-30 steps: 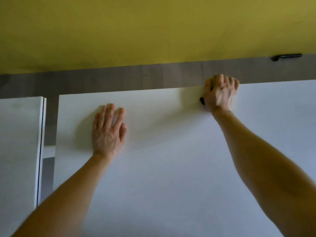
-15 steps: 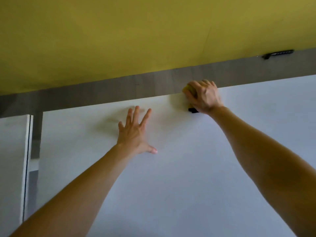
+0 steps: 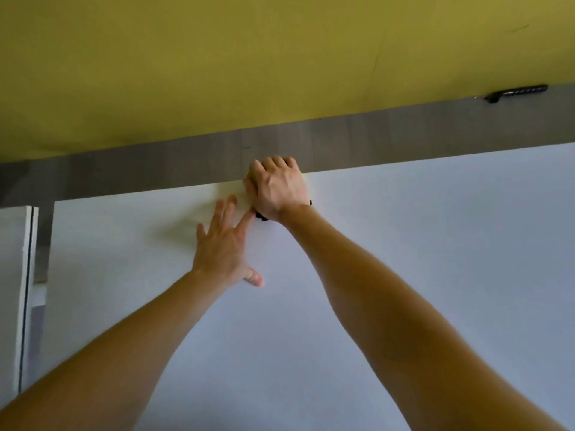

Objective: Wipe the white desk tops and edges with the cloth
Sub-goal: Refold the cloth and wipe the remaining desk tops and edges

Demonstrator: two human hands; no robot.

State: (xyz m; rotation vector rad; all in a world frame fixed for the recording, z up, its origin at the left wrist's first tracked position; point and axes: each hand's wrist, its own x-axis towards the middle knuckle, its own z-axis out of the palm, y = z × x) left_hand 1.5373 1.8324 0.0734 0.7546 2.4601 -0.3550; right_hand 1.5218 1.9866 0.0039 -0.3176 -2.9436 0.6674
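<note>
A white desk top (image 3: 404, 275) fills most of the view. My right hand (image 3: 277, 188) is clenched at the desk's far edge, pressing down on a cloth; only a yellowish sliver of the cloth (image 3: 249, 175) and a dark bit by the wrist show, the rest is hidden under the hand. My left hand (image 3: 224, 244) lies flat on the desk just left of and nearer than the right hand, fingers spread, index fingertip almost touching the right hand. It holds nothing.
A grey strip (image 3: 404, 135) runs behind the desk's far edge, below a yellow wall (image 3: 249, 57). A black clip-like object (image 3: 516, 92) sits on the strip at the far right. A second white desk (image 3: 12, 275) stands at the left, across a narrow gap.
My right hand has slid the cloth leftward along the far edge. My left hand has moved right and forward, close to the right hand. The view has shifted too.
</note>
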